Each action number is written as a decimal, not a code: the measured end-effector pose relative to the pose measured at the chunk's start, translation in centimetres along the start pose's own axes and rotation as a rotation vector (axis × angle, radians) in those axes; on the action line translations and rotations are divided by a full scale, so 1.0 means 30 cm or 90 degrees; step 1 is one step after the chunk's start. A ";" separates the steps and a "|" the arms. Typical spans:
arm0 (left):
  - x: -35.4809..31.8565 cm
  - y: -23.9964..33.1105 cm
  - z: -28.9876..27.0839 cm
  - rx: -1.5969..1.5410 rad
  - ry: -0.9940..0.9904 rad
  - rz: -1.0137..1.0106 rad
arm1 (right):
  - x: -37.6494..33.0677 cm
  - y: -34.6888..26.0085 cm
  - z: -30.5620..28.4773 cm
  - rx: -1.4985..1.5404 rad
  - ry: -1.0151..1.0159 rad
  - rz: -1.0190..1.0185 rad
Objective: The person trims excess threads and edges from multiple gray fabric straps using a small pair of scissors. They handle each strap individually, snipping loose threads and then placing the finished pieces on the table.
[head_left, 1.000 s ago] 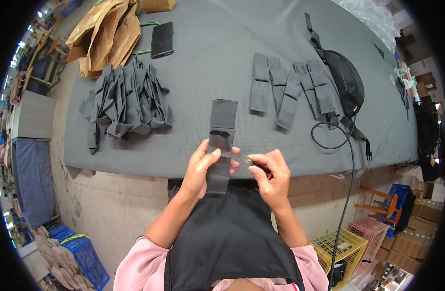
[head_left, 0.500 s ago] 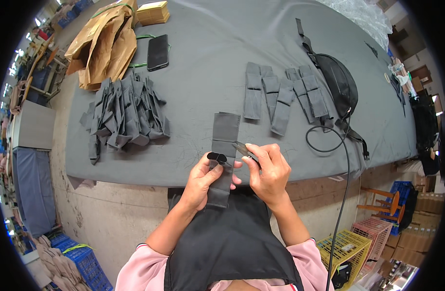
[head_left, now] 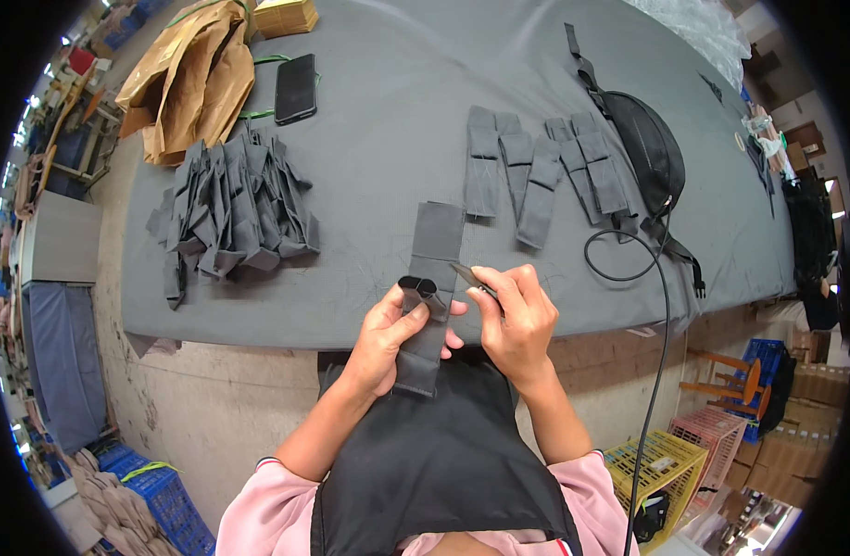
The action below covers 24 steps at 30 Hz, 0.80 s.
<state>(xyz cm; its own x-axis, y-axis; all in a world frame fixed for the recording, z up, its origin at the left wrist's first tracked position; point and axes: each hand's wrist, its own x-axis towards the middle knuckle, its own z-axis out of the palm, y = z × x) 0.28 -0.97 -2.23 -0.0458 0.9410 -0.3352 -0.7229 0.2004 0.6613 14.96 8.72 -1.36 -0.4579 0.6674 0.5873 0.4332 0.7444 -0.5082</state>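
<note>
My left hand (head_left: 385, 338) grips a grey sewn fabric strip (head_left: 437, 232), its thumb pressing on a folded loop in the middle. The strip's far end lies over the table edge and its near end hangs toward my apron. My right hand (head_left: 519, 320) is closed around small dark thread snips (head_left: 476, 278), whose tips touch or nearly touch the strip's right edge. To the left sits a heap of similar grey strips (head_left: 239, 208). Several more flat strips (head_left: 539, 190) lie beyond my right hand.
A black waist bag (head_left: 642, 148) and a looped black cable (head_left: 664, 320) lie at the right. At the back left are a brown paper bag (head_left: 188, 83), a black phone (head_left: 295, 90) and a stack of yellow cards (head_left: 284, 18). A yellow crate (head_left: 661, 468) stands at lower right.
The view has shifted slightly. Both hands keep their holds on the strip and the snips, and the snips' tips stay near the strip's right edge.
</note>
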 end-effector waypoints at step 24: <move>-0.030 -0.012 0.012 0.181 0.037 0.028 | 0.019 -0.008 0.020 -0.037 -0.043 -0.131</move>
<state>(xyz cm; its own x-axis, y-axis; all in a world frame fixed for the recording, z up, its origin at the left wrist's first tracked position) 0.84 -1.80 -1.93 -0.1188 0.9350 -0.3341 -0.4970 0.2353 0.8353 14.14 8.95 -1.29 -0.5918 0.5024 0.6304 0.3674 0.8642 -0.3438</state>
